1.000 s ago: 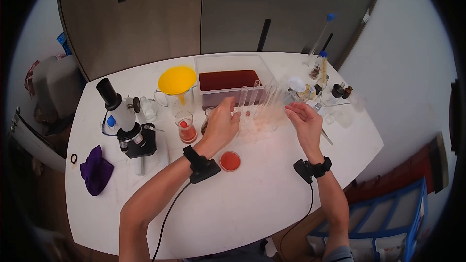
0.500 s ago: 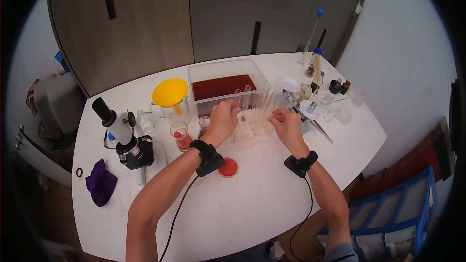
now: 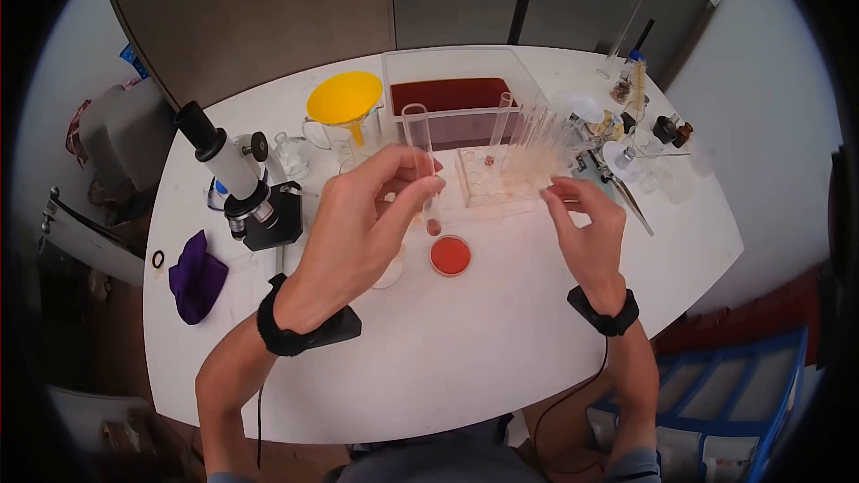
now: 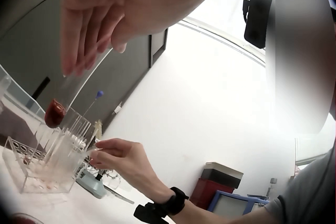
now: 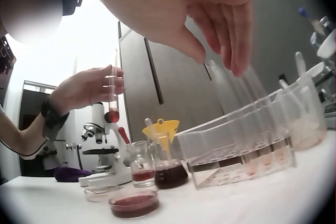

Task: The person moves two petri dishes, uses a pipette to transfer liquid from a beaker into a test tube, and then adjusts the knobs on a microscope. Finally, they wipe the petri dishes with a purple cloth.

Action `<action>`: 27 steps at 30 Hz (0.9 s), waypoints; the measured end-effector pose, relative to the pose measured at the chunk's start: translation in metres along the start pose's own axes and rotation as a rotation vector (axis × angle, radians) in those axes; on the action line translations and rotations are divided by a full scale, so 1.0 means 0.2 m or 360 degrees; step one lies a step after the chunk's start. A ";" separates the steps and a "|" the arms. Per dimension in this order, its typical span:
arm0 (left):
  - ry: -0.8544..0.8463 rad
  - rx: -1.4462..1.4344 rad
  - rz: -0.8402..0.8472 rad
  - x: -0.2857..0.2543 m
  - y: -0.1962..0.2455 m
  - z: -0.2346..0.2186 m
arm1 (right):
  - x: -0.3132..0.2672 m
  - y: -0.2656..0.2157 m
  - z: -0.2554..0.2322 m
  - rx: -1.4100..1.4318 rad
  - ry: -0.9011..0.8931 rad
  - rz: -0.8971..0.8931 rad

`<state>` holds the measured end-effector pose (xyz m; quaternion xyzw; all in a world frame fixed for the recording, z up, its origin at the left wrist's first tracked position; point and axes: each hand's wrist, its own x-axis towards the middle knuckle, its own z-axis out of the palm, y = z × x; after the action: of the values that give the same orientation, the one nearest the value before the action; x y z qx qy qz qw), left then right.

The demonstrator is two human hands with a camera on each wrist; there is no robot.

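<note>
The left hand (image 3: 362,219) pinches an upright clear test tube (image 3: 418,130) between thumb and fingers, left of the rack. Dark red matter lies in the tube's rounded bottom (image 5: 114,115). At the rack's right end is the right hand (image 3: 586,233), its fingers bent toward several clear tubes (image 3: 528,148). In the right wrist view, its thumb and fingers stand apart above the tubes; whether they touch one is unclear. The clear rack (image 5: 210,169) stands on the table. In front of it sits a round dish of red matter (image 3: 450,256).
A microscope (image 3: 234,181) and purple cloth (image 3: 198,277) are on the left. Behind stand a yellow funnel (image 3: 344,98) and a clear tub of dark red liquid (image 3: 452,97). Metal tools (image 3: 631,204) and small bottles (image 3: 665,129) lie at the right.
The left hand has moved away from the rack, left and toward the person, and now holds a tube clear of it. The right hand remains near the rack's right end. The head view has shifted.
</note>
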<state>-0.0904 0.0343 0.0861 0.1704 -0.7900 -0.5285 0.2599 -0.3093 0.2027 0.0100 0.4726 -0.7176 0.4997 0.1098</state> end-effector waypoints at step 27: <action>-0.0532 -0.0031 -0.0340 -0.52 -0.58 0.18 | -0.11 0.05 0.01 -0.0966 -0.1029 -0.0838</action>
<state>-0.0292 0.0734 -0.0562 0.1606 -0.7945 -0.5816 0.0690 -0.3050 0.2135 -0.0107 0.7144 -0.6842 0.0527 0.1366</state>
